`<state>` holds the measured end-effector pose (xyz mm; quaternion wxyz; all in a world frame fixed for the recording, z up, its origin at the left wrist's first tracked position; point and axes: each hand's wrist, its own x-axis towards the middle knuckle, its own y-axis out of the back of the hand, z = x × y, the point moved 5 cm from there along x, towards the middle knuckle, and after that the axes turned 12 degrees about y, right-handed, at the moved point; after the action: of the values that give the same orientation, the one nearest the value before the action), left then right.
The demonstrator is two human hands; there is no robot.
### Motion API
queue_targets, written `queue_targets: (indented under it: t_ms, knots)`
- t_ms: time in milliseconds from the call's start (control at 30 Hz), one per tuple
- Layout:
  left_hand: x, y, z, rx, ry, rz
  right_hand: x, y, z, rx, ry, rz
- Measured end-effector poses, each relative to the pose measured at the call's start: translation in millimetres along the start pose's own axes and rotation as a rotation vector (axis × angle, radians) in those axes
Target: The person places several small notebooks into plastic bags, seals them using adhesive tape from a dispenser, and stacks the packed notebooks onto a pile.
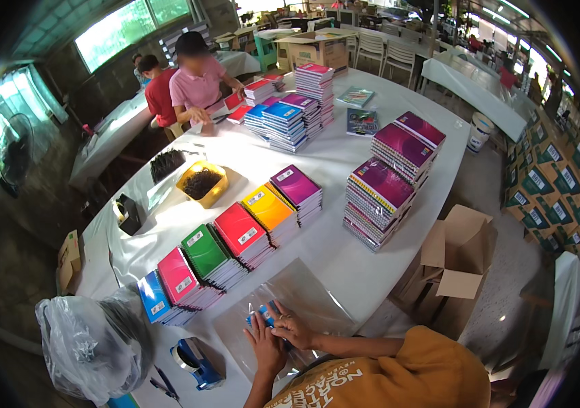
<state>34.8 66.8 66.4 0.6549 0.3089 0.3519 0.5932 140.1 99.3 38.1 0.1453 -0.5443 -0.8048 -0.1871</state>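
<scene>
My left hand [265,347] and my right hand [295,328] meet at the near side of the table, over clear plastic sheets [303,287]. Between them is a small blue-and-white item [263,314], mostly covered by my fingers; its kind cannot be made out. The fingers of both hands are closed on it, the right ones from its right side. Left of my hands stands a blue tape dispenser [196,364], with dark-handled scissors [165,386] beside it. Just beyond the sheets runs a row of spiral notebook stacks [241,234] in several colours.
Tall stacks of purple notebooks [380,183] stand at right. A yellow tub [203,185] of black coils and a black dispenser [127,214] lie at left. A bundled plastic bag [93,347] fills the near-left corner. An open carton [456,251] is off the right edge. Across the table, a person [198,85] handles notebooks.
</scene>
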Motion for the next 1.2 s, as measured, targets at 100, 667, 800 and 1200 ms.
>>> queue_targets:
  t_ms: [100, 667, 800, 1200]
  knots:
    - [-1, -8, 8, 0.108, 0.025, -0.104, 6, -1, 5, -0.028, 0.008, 0.025]
    - [116, 54, -1, -0.219, 0.492, 0.237, 13, -11, -16, -0.522, -0.061, -0.409]
    - [68, 58, -27, 0.037, 0.093, 0.699, 11, -10, -4, -0.438, -0.024, -0.315]
    - [6, 18, -11, 0.334, 0.221, 0.101, 31, -12, -12, -0.421, 0.050, -0.535]
